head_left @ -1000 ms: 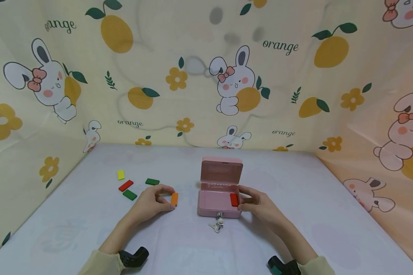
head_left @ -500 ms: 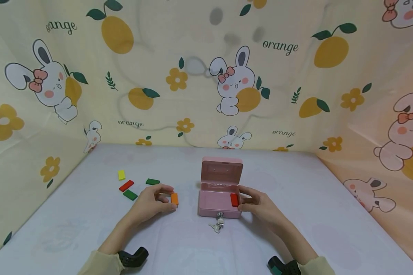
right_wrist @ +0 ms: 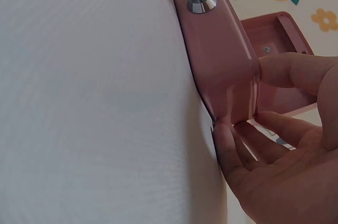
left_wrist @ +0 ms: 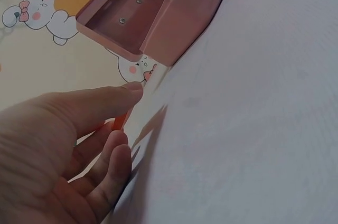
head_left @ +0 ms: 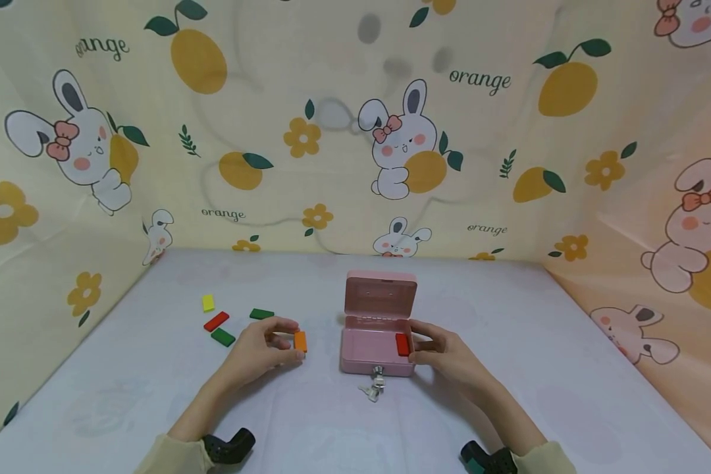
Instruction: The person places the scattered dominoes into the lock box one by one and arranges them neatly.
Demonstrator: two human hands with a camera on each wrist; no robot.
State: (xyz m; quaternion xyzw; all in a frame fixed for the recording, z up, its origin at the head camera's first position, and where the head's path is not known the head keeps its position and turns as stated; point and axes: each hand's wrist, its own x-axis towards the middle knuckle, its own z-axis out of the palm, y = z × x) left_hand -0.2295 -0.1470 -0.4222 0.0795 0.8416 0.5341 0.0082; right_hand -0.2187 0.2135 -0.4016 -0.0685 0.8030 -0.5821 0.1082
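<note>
My left hand (head_left: 264, 352) pinches an orange block (head_left: 299, 342) between thumb and fingers, low over the white table. In the left wrist view only a sliver of that orange block (left_wrist: 120, 122) shows behind the thumb. A pink metal cash box (head_left: 360, 367) stands with its lid (head_left: 380, 295) raised, and a red block (head_left: 402, 345) is inside at the right. At the box's right end, my right hand (head_left: 444, 349) holds its side. The right wrist view shows the thumb at the box's rim and fingertips against its end wall (right_wrist: 244, 100).
Left of my left hand lie a yellow block (head_left: 208, 303), a red block (head_left: 216, 321) and two green blocks, one nearer (head_left: 222, 338) and one farther back (head_left: 262, 314). Keys (head_left: 374, 390) hang from the box's front lock. A patterned cloth (head_left: 343, 164) rises behind the table.
My left thumb and fingers have closed in slightly on the orange block, which has barely shifted. The right hand and the cash box stay put.
</note>
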